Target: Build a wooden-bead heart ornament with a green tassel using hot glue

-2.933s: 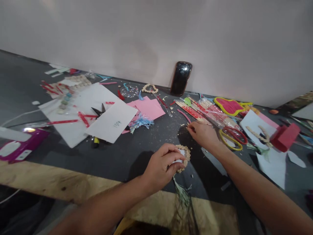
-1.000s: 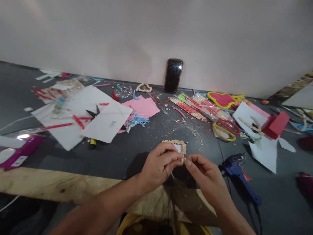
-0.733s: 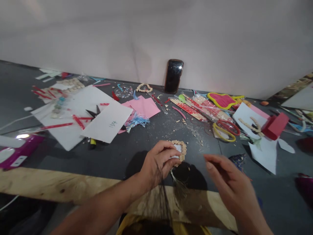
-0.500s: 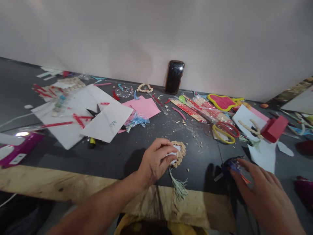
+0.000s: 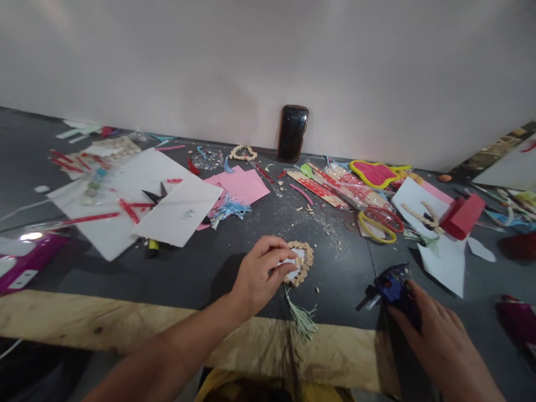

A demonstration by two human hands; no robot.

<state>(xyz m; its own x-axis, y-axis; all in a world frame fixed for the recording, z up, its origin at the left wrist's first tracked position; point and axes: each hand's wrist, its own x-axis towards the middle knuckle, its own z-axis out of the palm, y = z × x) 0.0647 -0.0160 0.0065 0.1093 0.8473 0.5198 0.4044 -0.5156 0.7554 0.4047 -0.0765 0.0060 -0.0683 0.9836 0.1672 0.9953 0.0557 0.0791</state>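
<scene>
- Ornament [image 5: 309,259]: beige-beaded rim around white paper; located at table [image 5: 188,273] front, centre. Contact with table can't be told.
- Left hand [image 5: 257,274]: thumb and fingertips clamped on ornament's left side; part of paper covered.
- Green tassel [image 5: 304,319]: attached at near end, spread toward wooden edge [image 5: 125,329].
- Glue gun [image 5: 391,283]: blue, well apart to the right, nozzle pointed left. Handle hidden by right hand [image 5: 439,332]; thumb and fingers closed around body from both sides.
- Loose beige bits [image 5: 310,209]: scattered beyond ornament.
- Scissors [image 5: 379,240]: yellow and red handles, laid beyond glue gun.
- Red block [image 5: 463,216]: near white papers, far right.
- Blue tassel [image 5: 230,211]: fanned beside pink paper [image 5: 249,187].
- White card [image 5: 180,209]: laid over larger sheets, left.
- Phone [image 5: 292,134]: propped against wall [image 5: 167,67].
</scene>
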